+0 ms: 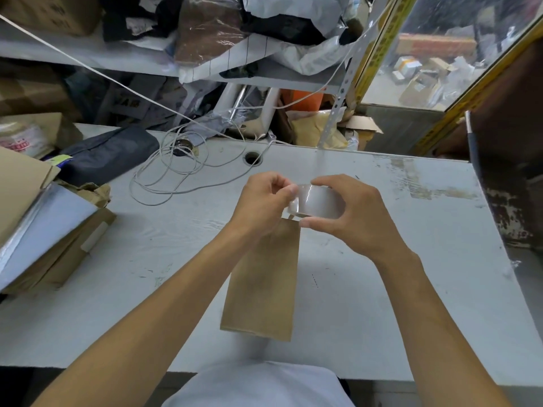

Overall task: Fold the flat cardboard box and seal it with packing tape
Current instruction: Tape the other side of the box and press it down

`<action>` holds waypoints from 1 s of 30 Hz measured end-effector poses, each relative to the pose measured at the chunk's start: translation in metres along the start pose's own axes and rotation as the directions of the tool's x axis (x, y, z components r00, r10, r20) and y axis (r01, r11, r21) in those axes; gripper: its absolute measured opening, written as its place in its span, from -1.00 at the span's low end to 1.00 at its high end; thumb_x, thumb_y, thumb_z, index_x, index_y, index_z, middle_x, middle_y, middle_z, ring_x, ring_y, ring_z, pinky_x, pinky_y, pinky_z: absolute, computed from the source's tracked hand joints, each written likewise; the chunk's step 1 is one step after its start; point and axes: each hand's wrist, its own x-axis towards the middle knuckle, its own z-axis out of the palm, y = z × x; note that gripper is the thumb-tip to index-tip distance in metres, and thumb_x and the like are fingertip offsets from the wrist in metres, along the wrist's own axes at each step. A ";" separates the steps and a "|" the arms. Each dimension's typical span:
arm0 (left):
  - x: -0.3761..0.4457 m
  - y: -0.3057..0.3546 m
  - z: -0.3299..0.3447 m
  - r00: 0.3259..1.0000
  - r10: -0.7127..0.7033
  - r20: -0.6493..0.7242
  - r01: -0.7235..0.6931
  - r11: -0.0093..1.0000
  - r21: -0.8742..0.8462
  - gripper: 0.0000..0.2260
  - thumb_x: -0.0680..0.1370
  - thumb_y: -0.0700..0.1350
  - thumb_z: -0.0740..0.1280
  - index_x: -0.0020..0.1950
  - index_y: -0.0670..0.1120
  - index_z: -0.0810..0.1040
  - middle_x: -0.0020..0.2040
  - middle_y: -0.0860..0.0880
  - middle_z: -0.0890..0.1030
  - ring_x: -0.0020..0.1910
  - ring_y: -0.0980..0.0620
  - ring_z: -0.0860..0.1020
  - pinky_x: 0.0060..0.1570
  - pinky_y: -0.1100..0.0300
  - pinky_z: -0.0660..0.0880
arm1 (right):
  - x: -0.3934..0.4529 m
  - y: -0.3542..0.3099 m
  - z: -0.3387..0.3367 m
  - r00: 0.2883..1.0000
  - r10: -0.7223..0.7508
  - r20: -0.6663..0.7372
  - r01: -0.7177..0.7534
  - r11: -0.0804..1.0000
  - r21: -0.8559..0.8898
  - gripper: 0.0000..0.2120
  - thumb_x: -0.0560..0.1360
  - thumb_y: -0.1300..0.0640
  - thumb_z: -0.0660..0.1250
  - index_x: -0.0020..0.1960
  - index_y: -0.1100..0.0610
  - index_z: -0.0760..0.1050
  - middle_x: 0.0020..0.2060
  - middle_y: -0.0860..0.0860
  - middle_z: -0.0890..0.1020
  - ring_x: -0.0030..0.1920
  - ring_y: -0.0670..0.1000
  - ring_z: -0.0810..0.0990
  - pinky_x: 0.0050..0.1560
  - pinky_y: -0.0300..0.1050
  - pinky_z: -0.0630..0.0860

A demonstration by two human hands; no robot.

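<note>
A narrow brown cardboard box (pixel 264 283) lies lengthwise on the white table (pixel 382 304), straight in front of me, its far end under my hands. My right hand (pixel 349 214) grips a roll of clear packing tape (pixel 316 202) above that far end, thumb below and fingers over the top. My left hand (pixel 264 201) pinches the roll's left edge with thumb and forefinger; whether a loose tape end is between them is not visible. The box's far end is partly hidden by my hands.
A stack of flat cardboard and a silver padded sheet (pixel 44 230) lies at the table's left edge. A dark bag (pixel 111 154) and a coil of white cable (pixel 176 171) sit at the back left. Cluttered shelves (pixel 205 69) rise behind the table.
</note>
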 end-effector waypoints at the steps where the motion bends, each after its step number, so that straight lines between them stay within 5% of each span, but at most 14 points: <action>1: 0.000 0.000 0.000 1.000 -0.019 0.005 0.019 1.000 -0.014 -0.85 0.60 -0.21 0.33 -0.18 -0.11 0.56 -0.26 -0.01 0.61 -0.20 0.03 0.61 0.04 -0.07 0.59 | -0.003 0.002 -0.001 0.999 0.026 -0.018 -0.024 0.995 0.095 -0.39 0.28 -0.26 0.56 0.24 -0.07 0.52 0.06 -0.25 0.57 0.00 -0.21 0.51 -0.10 -0.40 0.46; 6: 0.004 0.006 0.003 0.998 -0.067 0.013 0.067 0.997 -0.024 -0.85 0.65 -0.22 0.22 -0.10 -0.17 0.48 -0.07 -0.11 0.63 0.06 -0.07 0.64 0.05 0.08 0.63 | -0.019 0.009 -0.003 0.992 0.115 -0.041 -0.093 0.927 0.364 -0.52 0.31 -0.24 0.52 0.18 -0.27 0.48 0.06 -0.40 0.55 0.11 -0.20 0.53 -0.07 -0.26 0.55; 9: 0.003 0.007 0.007 0.999 -0.042 0.011 0.042 0.999 0.017 -0.85 0.63 -0.19 0.24 -0.14 -0.10 0.47 -0.11 -0.08 0.61 -0.04 -0.09 0.61 -0.01 0.06 0.58 | -0.022 0.011 -0.005 0.991 0.106 -0.083 -0.071 0.934 0.350 -0.53 0.34 -0.21 0.53 0.20 -0.23 0.49 0.04 -0.45 0.55 0.10 -0.26 0.52 -0.07 -0.31 0.54; 13: 0.000 0.006 0.006 0.996 0.012 0.085 -0.009 1.000 -0.026 -0.85 0.56 -0.03 0.41 -0.12 -0.06 0.51 -0.18 -0.04 0.62 -0.16 -0.01 0.58 -0.06 0.01 0.56 | -0.020 0.007 -0.012 0.990 0.028 -0.138 0.008 0.967 0.255 -0.47 0.33 -0.25 0.51 0.22 -0.07 0.56 -0.01 -0.22 0.59 0.03 -0.23 0.51 -0.14 -0.38 0.48; 17: 0.002 0.007 0.000 0.999 0.015 0.033 -0.009 0.983 -0.182 -0.83 0.55 -0.21 0.44 -0.20 -0.10 0.52 -0.36 0.02 0.62 -0.27 -0.01 0.62 -0.02 -0.10 0.65 | -0.016 0.000 -0.014 0.980 0.113 -0.163 -0.052 0.940 0.338 -0.61 0.45 -0.24 0.36 0.17 -0.05 0.59 0.00 -0.30 0.59 0.04 -0.23 0.55 -0.08 -0.28 0.54; 22: 0.000 0.003 -0.012 0.998 0.054 -0.017 -0.056 0.993 -0.106 -0.85 0.56 -0.22 0.43 -0.17 -0.12 0.52 -0.34 -0.02 0.61 -0.35 0.10 0.60 -0.21 0.17 0.57 | -0.009 -0.004 -0.003 0.980 0.109 -0.168 -0.076 0.979 0.191 -0.64 0.48 -0.21 0.33 0.12 -0.02 0.64 -0.07 -0.36 0.59 -0.05 -0.31 0.57 -0.13 -0.41 0.51; 26: 0.000 -0.002 -0.034 0.998 0.060 -0.014 -0.062 0.989 -0.134 -0.84 0.55 -0.26 0.44 -0.19 -0.12 0.53 -0.38 0.02 0.62 -0.35 0.07 0.60 -0.23 0.18 0.59 | -0.010 0.008 0.000 0.982 0.162 -0.100 -0.167 0.985 -0.036 -0.56 0.42 -0.33 0.38 0.05 -0.01 0.67 -0.11 -0.05 0.72 -0.14 -0.03 0.62 -0.12 0.03 0.62; 30: -0.002 -0.010 -0.047 1.000 0.027 -0.001 -0.027 0.982 -0.188 -0.83 0.55 -0.30 0.43 -0.21 -0.14 0.52 -0.40 0.02 0.61 -0.38 0.08 0.58 -0.22 0.16 0.61 | -0.012 0.013 0.001 0.979 0.190 -0.072 -0.197 0.974 -0.114 -0.29 0.31 -0.60 0.13 -0.13 0.00 0.67 -0.30 -0.05 0.68 -0.28 -0.02 0.61 -0.24 0.00 0.60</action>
